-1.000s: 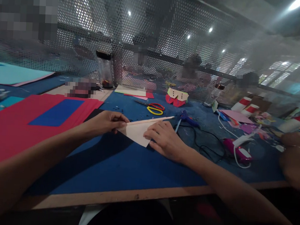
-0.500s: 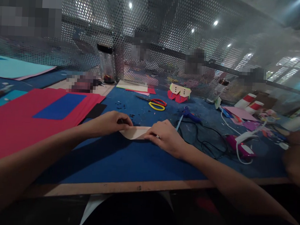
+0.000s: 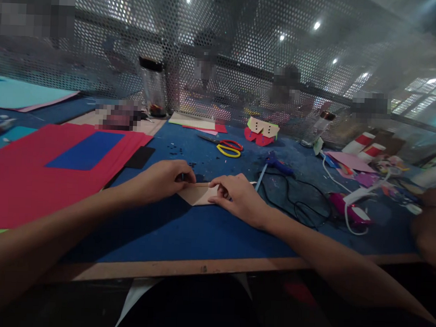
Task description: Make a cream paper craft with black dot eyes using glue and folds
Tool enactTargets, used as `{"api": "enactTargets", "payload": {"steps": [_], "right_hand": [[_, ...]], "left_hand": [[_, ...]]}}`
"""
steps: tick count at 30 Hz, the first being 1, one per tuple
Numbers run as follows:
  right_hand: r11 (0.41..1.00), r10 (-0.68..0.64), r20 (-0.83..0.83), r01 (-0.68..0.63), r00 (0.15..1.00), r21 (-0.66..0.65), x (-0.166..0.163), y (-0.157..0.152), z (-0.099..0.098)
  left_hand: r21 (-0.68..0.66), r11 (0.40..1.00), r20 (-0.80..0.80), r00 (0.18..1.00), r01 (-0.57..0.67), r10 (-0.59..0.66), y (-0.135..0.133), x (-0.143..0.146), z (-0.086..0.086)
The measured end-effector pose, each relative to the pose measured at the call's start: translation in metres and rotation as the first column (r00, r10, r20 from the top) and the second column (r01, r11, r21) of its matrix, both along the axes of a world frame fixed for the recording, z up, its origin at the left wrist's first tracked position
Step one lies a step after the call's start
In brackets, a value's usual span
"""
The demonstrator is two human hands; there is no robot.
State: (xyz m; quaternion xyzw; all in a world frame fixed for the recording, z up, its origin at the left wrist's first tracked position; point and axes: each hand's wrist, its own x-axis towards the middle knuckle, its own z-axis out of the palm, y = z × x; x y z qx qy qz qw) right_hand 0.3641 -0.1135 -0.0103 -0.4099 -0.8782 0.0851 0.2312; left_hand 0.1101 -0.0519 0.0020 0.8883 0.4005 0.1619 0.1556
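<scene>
A small cream piece of paper [image 3: 198,195] with a narrow fold along its far edge is held low over the blue table [image 3: 171,238]. My left hand [image 3: 166,179] pinches its left end between thumb and fingers. My right hand [image 3: 238,198] grips the right end, thumb on the near side, and hides that part of the paper. Beyond my hands lie scissors [image 3: 229,148] with a red and a yellow handle loop. A blue glue gun [image 3: 278,164] lies to the right of them, its black cord looping toward me.
Red sheets [image 3: 29,174] carrying a blue rectangle [image 3: 88,150] lie at left, beside a black piece [image 3: 140,157]. A cream-and-red paper piece with dots [image 3: 262,130] stands at the back. A pink glue gun [image 3: 349,210], a white cord and paper scraps lie right. Another person's hand [image 3: 432,226] is at far right.
The paper's near edge has gone from a curved bow to a flatter, angular shape. My right fingers have shifted slightly on its fold; both hands stay in nearly the same place.
</scene>
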Motion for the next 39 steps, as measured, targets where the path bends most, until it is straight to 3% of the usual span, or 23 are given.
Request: {"api": "enactTargets", "payload": {"steps": [5, 10, 15, 20, 29, 39], "right_hand": [[1.000, -0.021, -0.037, 0.020, 0.999, -0.013, 0.000, 0.000, -0.002], [1.000, -0.001, 0.014, 0.001, 1.000, 0.000, -0.001, 0.000, -0.001], [0.999, -0.033, 0.040, 0.032, 0.999, 0.023, -0.002, 0.002, -0.001], [0.999, -0.029, 0.041, 0.027, 0.999, 0.030, -0.002, 0.003, -0.002], [0.990, -0.009, 0.136, -0.010, 0.991, 0.138, 0.001, 0.003, 0.001], [0.957, 0.099, 0.316, -0.178, 0.943, 0.231, 0.012, -0.009, 0.009]], "left_hand": [[0.081, 0.996, -0.061, 0.997, 0.043, -0.038, -0.005, -0.002, 0.002], [0.190, 0.978, -0.103, 0.992, 0.088, -0.069, -0.030, -0.008, -0.001], [0.386, 0.912, -0.153, 0.984, 0.141, -0.088, -0.056, -0.016, -0.015], [0.420, 0.881, -0.209, 0.968, 0.218, -0.140, -0.065, -0.021, -0.025], [0.461, 0.858, -0.289, 0.952, 0.227, -0.096, -0.067, -0.018, -0.025], [0.434, 0.878, -0.273, 0.958, 0.200, -0.083, -0.069, -0.018, -0.027]]}}
